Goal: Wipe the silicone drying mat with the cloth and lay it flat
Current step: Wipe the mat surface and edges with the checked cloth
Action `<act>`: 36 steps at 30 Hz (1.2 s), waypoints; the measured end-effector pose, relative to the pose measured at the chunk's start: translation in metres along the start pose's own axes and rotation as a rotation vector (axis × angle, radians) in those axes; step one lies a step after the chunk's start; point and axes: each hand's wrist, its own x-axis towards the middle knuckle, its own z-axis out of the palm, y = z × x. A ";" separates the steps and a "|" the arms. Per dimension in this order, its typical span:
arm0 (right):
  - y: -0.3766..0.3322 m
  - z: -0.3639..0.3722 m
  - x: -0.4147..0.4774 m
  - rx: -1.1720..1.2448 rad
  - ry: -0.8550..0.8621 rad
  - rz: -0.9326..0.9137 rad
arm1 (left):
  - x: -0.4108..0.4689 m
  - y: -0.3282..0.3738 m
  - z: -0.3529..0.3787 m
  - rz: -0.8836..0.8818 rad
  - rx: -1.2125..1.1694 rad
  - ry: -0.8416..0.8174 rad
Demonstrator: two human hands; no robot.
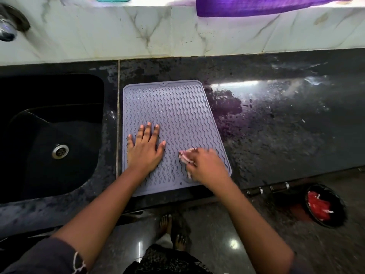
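A grey-lilac silicone drying mat [173,107] with wavy ridges lies flat on the dark stone counter, just right of the sink. My left hand [145,148] presses palm-down on the mat's near left part, fingers spread. My right hand [207,167] is on the mat's near right part, fingers closed around a small pink-and-white cloth [186,155]. The cloth pokes out to the left of the fingers and touches the mat; most of it is hidden under the hand. The right hand looks blurred.
A black sink [49,135] with a metal drain sits left of the mat, a tap [7,26] above it. The counter [286,115] to the right is wet. A purple cloth [256,6] hangs on the marble ledge. A dark bin [325,206] stands on the floor at right.
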 end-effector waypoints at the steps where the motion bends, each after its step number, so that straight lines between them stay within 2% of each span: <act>1: -0.001 -0.005 0.010 0.082 0.015 0.032 | -0.002 0.000 0.000 -0.005 -0.001 -0.006; 3: -0.005 -0.004 0.027 0.128 0.157 0.065 | -0.006 0.001 0.000 -0.015 -0.004 0.004; 5: -0.013 0.009 0.036 0.035 0.254 0.044 | -0.007 0.002 0.000 -0.021 -0.004 0.022; 7: -0.019 0.022 0.034 -0.081 0.278 0.017 | -0.006 0.002 0.001 -0.020 -0.009 0.032; 10: -0.017 0.031 0.013 -0.133 0.317 0.000 | -0.006 0.003 0.001 -0.020 -0.011 0.056; 16: 0.009 0.033 -0.030 -0.178 0.252 -0.135 | -0.005 0.002 0.003 -0.008 -0.027 0.087; 22: -0.012 0.037 -0.029 -0.115 0.292 0.058 | -0.004 0.002 0.004 -0.022 -0.012 0.084; 26: -0.025 0.049 -0.033 -0.176 0.297 -0.071 | -0.005 0.002 0.002 -0.025 -0.021 0.088; 30: -0.020 0.041 -0.026 -0.229 0.249 -0.092 | -0.006 0.002 0.002 -0.024 -0.028 0.086; 33: -0.013 0.035 -0.031 -0.164 0.228 -0.171 | -0.008 0.004 0.001 -0.019 -0.030 0.086; 36: 0.019 0.020 -0.046 -0.209 0.034 -0.395 | -0.008 0.005 0.000 -0.019 -0.035 0.079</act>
